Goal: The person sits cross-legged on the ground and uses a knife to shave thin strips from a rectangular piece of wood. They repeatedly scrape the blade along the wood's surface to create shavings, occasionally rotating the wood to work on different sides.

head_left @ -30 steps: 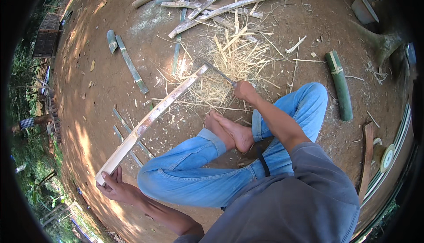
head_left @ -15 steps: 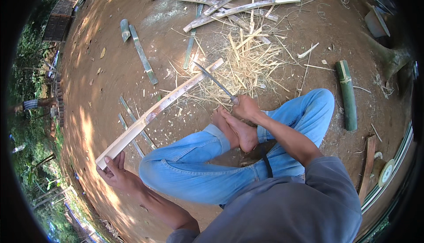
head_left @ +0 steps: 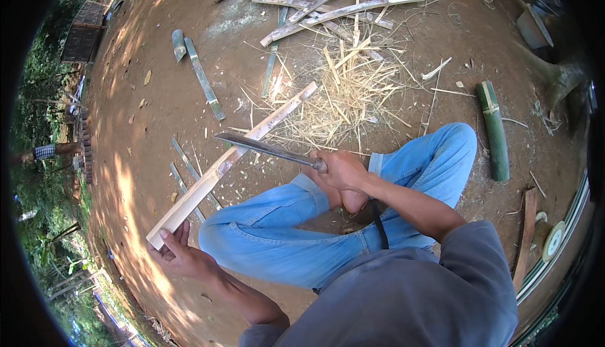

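Note:
My left hand grips the near end of a long, pale split bamboo strip, thumb on top and fingers beneath. The strip slants away to the upper right, its far end over a heap of shavings. In my right hand is a machete, held by its handle in closed fingers. Its dark, straight blade points left and lies across the middle of the strip; whether it touches the wood I cannot tell. My bare feet are partly hidden behind my right hand.
Several split bamboo strips lie piled at the far side. A green bamboo section lies on the right, past my knee. Thin green strips rest on the dirt at left. A bucket is at far right, beside a tree root.
The machete has swung toward me and left, from near the strip's far end to its middle. My left hand and the strip's near end have shifted slightly right and nearer.

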`<state>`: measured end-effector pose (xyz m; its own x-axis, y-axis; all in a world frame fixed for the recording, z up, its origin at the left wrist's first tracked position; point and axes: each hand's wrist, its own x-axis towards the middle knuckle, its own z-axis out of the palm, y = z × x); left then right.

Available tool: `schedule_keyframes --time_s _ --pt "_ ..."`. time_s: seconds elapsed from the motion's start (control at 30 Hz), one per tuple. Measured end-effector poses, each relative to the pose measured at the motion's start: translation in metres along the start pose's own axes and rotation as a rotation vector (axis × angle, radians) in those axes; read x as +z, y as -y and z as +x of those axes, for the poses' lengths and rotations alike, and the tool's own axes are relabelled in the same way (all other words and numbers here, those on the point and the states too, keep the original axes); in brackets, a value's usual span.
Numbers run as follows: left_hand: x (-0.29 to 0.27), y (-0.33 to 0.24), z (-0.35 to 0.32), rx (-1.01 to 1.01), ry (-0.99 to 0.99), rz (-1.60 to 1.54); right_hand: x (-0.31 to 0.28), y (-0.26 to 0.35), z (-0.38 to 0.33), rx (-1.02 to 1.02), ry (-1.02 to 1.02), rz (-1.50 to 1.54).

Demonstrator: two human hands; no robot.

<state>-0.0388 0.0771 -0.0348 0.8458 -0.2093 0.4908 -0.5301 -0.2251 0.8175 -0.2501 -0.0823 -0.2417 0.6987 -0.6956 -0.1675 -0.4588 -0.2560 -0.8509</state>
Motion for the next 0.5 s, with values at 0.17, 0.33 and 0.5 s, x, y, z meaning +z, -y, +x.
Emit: schedule_keyframes --time_s 0.17,0.33,0.5 --pt "0.001 -0.001 0.003 0.014 -0.002 0.027 -0.003 -0.06 0.036 0.324 -0.02 0.013" --pt "0.005 -0.004 0.003 -0.003 -0.002 -0.009 0.016 -0.089 0.033 0.231 -0.111 -0.049" --pt "0.002 0.001 0.005 0.003 -0.004 0.025 -0.003 -0.09 0.045 0.254 -0.07 -0.065"
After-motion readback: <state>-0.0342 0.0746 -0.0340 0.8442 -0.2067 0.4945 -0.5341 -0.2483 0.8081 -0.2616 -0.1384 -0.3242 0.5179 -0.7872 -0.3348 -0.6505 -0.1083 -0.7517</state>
